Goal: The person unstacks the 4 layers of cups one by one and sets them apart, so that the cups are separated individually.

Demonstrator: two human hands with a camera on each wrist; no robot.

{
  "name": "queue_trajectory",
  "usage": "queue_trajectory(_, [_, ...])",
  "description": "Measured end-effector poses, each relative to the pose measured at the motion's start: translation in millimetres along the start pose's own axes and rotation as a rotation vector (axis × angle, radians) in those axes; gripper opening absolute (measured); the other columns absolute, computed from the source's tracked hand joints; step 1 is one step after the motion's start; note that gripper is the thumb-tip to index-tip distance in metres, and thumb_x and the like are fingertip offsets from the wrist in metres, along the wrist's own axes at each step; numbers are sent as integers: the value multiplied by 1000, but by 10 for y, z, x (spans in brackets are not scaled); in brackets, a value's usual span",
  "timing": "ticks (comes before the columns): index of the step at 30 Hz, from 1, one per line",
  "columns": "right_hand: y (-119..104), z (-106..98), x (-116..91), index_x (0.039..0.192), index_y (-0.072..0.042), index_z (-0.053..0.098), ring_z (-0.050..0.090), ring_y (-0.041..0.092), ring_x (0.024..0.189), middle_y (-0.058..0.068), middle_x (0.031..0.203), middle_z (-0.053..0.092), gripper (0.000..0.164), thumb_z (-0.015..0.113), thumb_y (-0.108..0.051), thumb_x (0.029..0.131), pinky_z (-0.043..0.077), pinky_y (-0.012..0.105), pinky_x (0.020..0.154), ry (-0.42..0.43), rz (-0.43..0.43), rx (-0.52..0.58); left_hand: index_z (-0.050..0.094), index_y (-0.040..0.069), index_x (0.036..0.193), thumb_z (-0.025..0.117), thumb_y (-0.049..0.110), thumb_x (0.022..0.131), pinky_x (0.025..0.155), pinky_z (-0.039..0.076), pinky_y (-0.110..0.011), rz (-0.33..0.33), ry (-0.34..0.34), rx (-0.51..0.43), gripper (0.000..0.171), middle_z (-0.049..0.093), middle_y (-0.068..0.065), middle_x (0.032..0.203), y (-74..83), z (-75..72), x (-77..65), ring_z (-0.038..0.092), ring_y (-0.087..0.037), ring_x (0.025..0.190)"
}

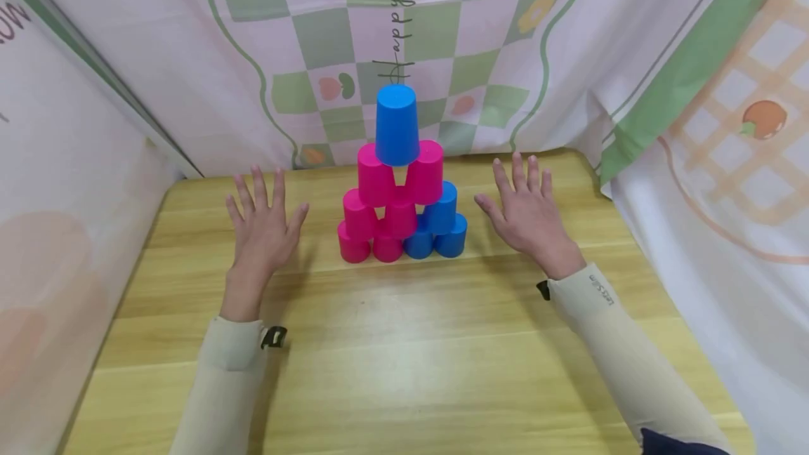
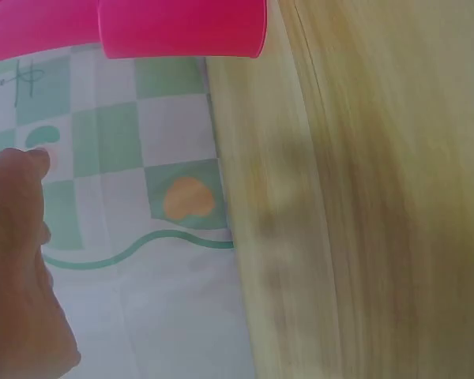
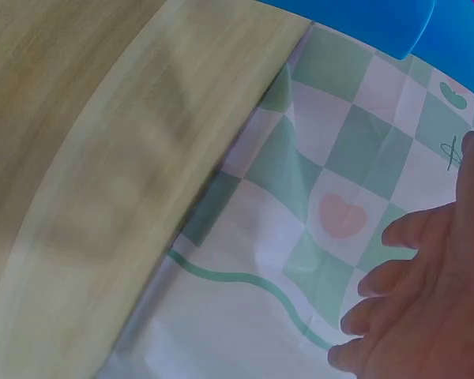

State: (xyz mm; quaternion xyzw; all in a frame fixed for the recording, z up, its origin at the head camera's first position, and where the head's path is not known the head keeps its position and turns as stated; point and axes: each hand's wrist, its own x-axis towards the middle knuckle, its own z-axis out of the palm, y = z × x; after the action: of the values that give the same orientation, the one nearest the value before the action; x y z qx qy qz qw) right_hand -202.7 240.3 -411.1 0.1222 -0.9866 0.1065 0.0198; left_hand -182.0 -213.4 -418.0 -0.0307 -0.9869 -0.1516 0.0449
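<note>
A pyramid of upside-down plastic cups stands near the table's back edge. One blue cup (image 1: 397, 128) tops it, resting across two pink cups (image 1: 376, 177). Below are two more pink cups and a blue cup (image 1: 440, 210) at the right. The lowest row runs from pink cups (image 1: 354, 244) at left to blue cups (image 1: 451, 239) at right. My left hand (image 1: 262, 234) is spread left of the stack, fingers straight, holding nothing. On the other side my right hand (image 1: 529, 220), also spread and holding nothing, is apart from the blue cups.
The wooden table (image 1: 379, 371) extends in front of the stack. Behind it hangs a checkered green and white curtain (image 1: 430, 30), close to the cups. More printed cloth (image 1: 727, 181) hangs at the right, with a pale cloth (image 1: 63, 195) at the left.
</note>
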Motion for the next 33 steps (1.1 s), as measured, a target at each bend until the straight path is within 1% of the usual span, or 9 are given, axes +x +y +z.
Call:
queue_trajectory(3, [3,1,3,168,-5,14,-1,49,161,26,174,3,86,16,-67,108,-3,64,130,2,-22,37,-7,17,170,20,61,110,126,-12,-69,20,3,-40,79,-25,-15,172,11,-8,17,-30,-39,156])
queue_trajectory(6, [10,1,3,162,1,34,31,48,155,28,166,35,83,21,-63,110,21,62,129,5,-27,150,10,11,170,25,54,112,131,4,-63,53,63,-175,74,2,-20,176,50,-47,25,-2,-42,163])
queue_trajectory(8, [13,9,7,155,3,46,53,46,139,27,150,56,73,30,-55,113,39,62,119,-11,-25,254,26,4,166,33,45,114,130,20,-59,92,147,-314,67,26,-21,172,96,-90,40,23,-42,160])
queue_trajectory(10, [19,27,14,150,2,52,63,45,126,25,139,65,59,42,-43,113,49,62,109,-54,-11,348,41,-1,158,41,34,113,125,35,-55,150,253,-469,57,47,-23,160,165,-152,65,44,-41,150])
queue_trajectory(13, [32,79,33,152,0,49,62,43,126,24,140,63,51,57,-24,107,50,63,108,-162,-14,443,52,-2,151,47,24,112,120,44,-48,237,345,-657,47,60,-21,148,319,-289,111,56,-34,141])
queue_trajectory(16, [41,155,46,156,1,42,52,45,138,25,152,54,63,65,-15,100,45,64,114,-262,-36,511,54,5,151,46,28,113,119,45,-43,284,337,-797,45,63,-13,147,516,-453,141,57,-24,140])
queue_trajectory(19, [38,230,47,158,0,39,50,46,141,24,157,49,74,74,-21,96,45,64,114,-324,-56,570,53,12,153,47,30,112,119,46,-42,331,299,-868,45,61,-6,150,740,-607,160,54,-17,142])
queue_trajectory(25, [-24,299,61,158,-10,42,51,39,140,13,155,53,90,85,-43,87,48,63,112,-350,-28,613,48,10,156,62,23,106,120,44,-37,447,277,-890,54,57,-5,153,1175,-805,234,53,-19,143])
queue_trajectory(33, [-67,359,60,150,-12,51,58,36,131,12,144,61,77,85,-41,88,51,59,110,-343,-62,632,38,16,163,75,32,98,120,45,-39,351,221,-814,76,50,-3,159,1542,-906,224,48,-14,147])
